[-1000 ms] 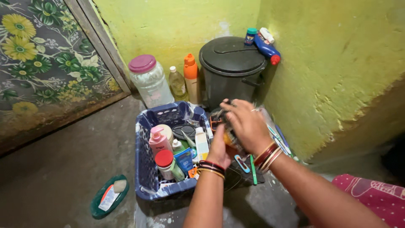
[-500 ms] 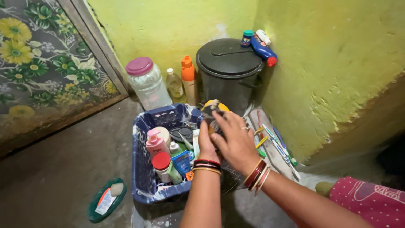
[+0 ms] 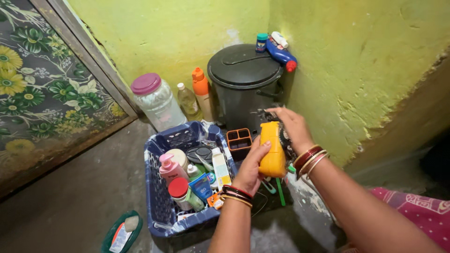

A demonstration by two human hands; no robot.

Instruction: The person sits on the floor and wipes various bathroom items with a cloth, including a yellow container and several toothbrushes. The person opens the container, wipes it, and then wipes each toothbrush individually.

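Yellow-green walls meet in a corner above a rough concrete floor, and I crouch facing it. From the fingers outward: my left hand has its fingers closed around the lower left side of a yellow pouch, thumb pressed on its front; my right hand pinches the top right edge, where dark netting or fabric bunches under my fingertips, though exactly what that dark stuff is I cannot tell. Both hands are clamped on the pouch, which stands upright in the air, its long axis running twelve to six, the left hand at its seven o'clock, the right at its one. At nine o'clock from it sits a small orange divided tray, then a blue basket crowded with bottles and tubes. At twelve stands a black lidded bin.
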